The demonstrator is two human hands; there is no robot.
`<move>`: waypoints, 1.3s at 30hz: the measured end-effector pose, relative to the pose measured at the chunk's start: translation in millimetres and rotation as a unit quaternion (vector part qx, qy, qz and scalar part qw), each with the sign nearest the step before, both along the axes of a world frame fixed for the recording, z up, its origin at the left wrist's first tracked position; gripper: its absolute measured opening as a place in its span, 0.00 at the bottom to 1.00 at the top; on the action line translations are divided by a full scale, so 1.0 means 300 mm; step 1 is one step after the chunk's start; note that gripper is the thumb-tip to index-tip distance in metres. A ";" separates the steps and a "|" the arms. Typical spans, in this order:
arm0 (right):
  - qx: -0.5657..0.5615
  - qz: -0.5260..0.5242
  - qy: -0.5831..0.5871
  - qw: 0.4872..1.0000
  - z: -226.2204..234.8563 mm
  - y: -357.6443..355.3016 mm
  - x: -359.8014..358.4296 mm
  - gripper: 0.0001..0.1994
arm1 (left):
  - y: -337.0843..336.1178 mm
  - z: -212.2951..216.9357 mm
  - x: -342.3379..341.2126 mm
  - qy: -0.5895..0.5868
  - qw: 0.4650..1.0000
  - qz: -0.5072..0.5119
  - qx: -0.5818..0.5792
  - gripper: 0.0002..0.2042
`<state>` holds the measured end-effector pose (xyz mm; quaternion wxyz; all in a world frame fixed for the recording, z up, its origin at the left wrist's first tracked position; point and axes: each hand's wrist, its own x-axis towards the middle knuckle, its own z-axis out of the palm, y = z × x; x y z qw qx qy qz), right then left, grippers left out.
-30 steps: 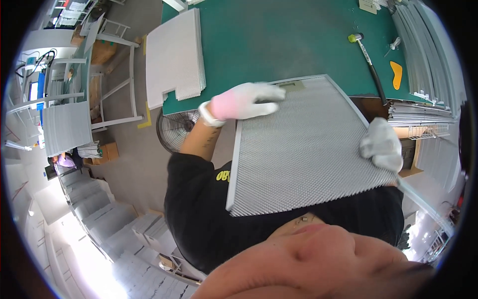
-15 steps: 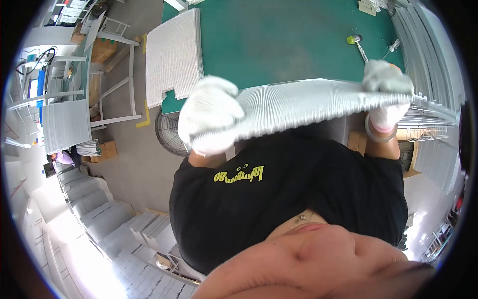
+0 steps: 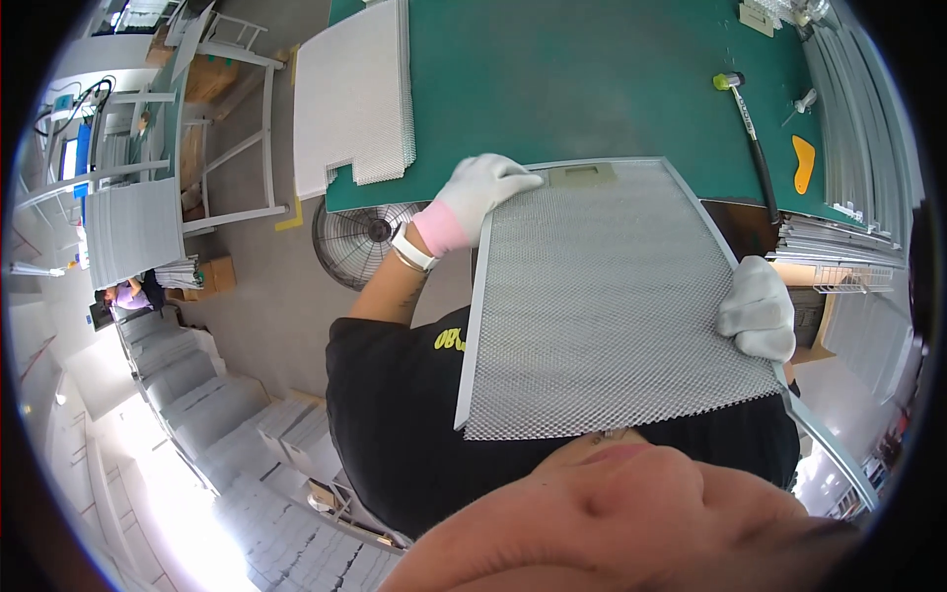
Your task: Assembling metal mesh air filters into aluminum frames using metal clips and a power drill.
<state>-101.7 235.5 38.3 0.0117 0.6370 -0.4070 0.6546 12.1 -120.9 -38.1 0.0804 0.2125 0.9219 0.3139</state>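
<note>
Mesh panel (image 3: 602,306) held before the torso, its far edge overlapping the green table (image 3: 552,89) in view. The gloved left hand (image 3: 481,192) grips its far left corner; the right hand (image 3: 758,311) curls closed on its right edge.

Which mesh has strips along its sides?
The mesh sheet between the left hand and right hand; the mesh stack on the table shows bare edges.

Bright; white glare (image 3: 192,523) lower left; fisheye-bent edges.
</note>
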 end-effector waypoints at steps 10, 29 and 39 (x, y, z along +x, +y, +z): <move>0.088 -0.165 0.036 0.982 0.088 -0.033 -0.173 0.19 | 0.048 0.453 -0.031 0.290 0.854 -0.154 0.403 0.07; -0.028 -0.244 -0.132 0.960 0.087 -0.157 -0.193 0.11 | 0.062 0.322 -0.095 0.463 0.782 0.180 0.377 0.11; -0.026 -0.331 -0.166 0.928 0.058 -0.170 -0.240 0.15 | 0.032 0.326 -0.147 0.421 0.797 0.198 0.386 0.08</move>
